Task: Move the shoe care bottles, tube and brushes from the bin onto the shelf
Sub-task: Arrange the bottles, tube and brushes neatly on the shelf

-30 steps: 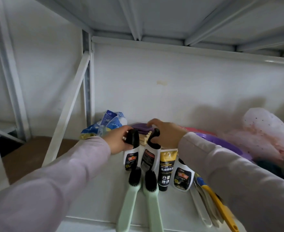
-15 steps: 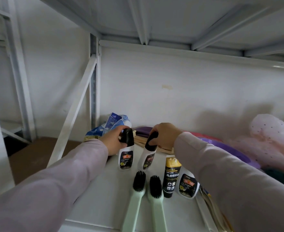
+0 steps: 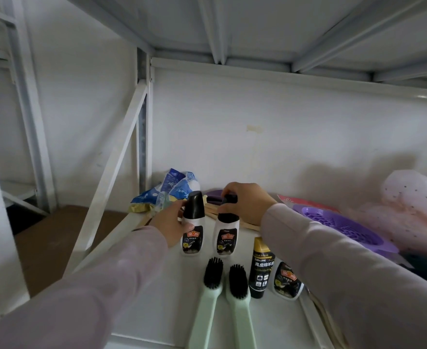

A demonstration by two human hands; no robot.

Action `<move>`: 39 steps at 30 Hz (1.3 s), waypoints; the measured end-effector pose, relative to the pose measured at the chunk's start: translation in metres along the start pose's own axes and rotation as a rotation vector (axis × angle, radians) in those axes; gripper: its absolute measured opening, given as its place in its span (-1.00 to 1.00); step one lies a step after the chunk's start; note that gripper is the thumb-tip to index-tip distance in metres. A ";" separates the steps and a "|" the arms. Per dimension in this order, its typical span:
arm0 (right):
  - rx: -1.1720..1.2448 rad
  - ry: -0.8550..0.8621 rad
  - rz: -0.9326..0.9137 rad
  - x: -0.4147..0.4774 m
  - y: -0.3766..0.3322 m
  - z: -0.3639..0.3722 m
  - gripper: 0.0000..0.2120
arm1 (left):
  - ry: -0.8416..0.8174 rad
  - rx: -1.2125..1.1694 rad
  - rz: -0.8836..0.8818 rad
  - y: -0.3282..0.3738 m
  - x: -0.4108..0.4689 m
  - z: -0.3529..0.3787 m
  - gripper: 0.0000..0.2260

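Two white shoe polish bottles with black caps stand upright on the white shelf (image 3: 157, 293). My left hand (image 3: 168, 224) wraps the left bottle (image 3: 193, 231) from its left side. My right hand (image 3: 247, 204) grips the black cap of the right bottle (image 3: 226, 235) from above. Nearer me lie two mint-green brushes (image 3: 211, 295) (image 3: 239, 303) with black bristles, side by side. To their right stand a black tube (image 3: 259, 268) with a gold top and a third white bottle (image 3: 286, 280), partly hidden by my right sleeve.
A blue and white packet (image 3: 172, 190) sits at the back left corner. Wooden sticks (image 3: 212, 212) lie behind the bottles. A purple perforated basket (image 3: 343, 225) and a pink dotted bag (image 3: 414, 205) fill the right side. A slanted white brace (image 3: 116, 182) borders the left.
Both hands carried the two bottles a little farther back on the shelf and apart from the tube, and the bottles now stand upright there. The camera has moved closer.
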State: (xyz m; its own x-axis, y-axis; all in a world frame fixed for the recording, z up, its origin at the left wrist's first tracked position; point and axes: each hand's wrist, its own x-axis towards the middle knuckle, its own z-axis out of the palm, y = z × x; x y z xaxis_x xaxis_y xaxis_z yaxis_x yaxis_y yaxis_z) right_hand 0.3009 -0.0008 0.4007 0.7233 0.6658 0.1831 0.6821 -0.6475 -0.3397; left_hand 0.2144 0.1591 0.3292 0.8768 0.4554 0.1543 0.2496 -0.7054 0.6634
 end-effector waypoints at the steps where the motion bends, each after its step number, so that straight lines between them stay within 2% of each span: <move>1: -0.009 0.000 0.005 0.001 0.001 0.001 -0.65 | 0.010 -0.008 0.004 0.000 0.000 0.001 -0.53; 11: 0.002 -0.036 0.048 -0.007 0.011 0.003 -0.52 | 0.043 -0.058 -0.014 -0.005 0.000 0.002 -0.54; 15: 0.035 -0.041 0.020 -0.012 0.013 -0.002 -0.30 | 0.031 -0.071 -0.039 -0.007 -0.001 0.002 -0.52; 17: 0.033 0.005 0.010 -0.017 0.015 -0.010 -0.18 | 0.030 -0.084 -0.029 -0.007 -0.002 0.004 -0.50; 19: 0.031 0.088 0.005 -0.025 0.018 -0.020 -0.15 | 0.051 -0.130 -0.022 -0.007 -0.005 0.005 -0.46; 20: 0.044 0.131 0.001 -0.030 0.022 -0.026 -0.17 | 0.102 -0.159 -0.013 -0.007 -0.009 0.006 -0.45; 22: 0.086 0.172 -0.006 -0.045 0.032 -0.035 -0.29 | 0.324 -0.175 0.092 -0.006 -0.018 0.007 -0.49; 24: 0.122 0.156 -0.021 -0.066 0.045 -0.041 -0.45 | 0.535 -0.159 0.325 -0.001 -0.029 0.010 -0.62; 25: 0.141 0.154 -0.021 -0.076 0.053 -0.041 -0.51 | 0.565 -0.170 0.430 0.004 -0.035 0.013 -0.68; 27: 0.188 0.183 -0.002 -0.095 0.068 -0.036 -0.60 | 0.473 -0.212 0.542 0.018 -0.047 0.022 -0.72; 29: 0.226 0.189 0.021 -0.108 0.080 -0.027 -0.59 | 0.286 -0.250 0.546 0.036 -0.056 0.034 -0.71; 32: 0.287 0.119 0.053 -0.118 0.088 -0.017 -0.36 | -0.019 -0.236 0.419 0.057 -0.062 0.055 -0.51; 35: 0.312 0.103 0.086 -0.122 0.094 -0.008 -0.15 | -0.159 -0.055 0.364 0.069 -0.063 0.070 -0.43; 37: 0.272 0.112 0.119 -0.123 0.099 -0.001 -0.22 | -0.193 0.042 0.359 0.073 -0.064 0.076 -0.46; 39: 0.253 0.076 0.155 -0.126 0.102 0.005 -0.47 | -0.191 0.088 0.349 0.077 -0.065 0.080 -0.51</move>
State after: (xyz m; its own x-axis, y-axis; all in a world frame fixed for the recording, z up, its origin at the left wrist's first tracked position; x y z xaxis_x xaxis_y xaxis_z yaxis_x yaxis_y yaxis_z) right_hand 0.2786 -0.1485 0.3384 0.8292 0.5304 0.1763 0.5213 -0.6202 -0.5861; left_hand 0.2095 0.0324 0.3118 0.9737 0.0769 0.2147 -0.0497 -0.8473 0.5288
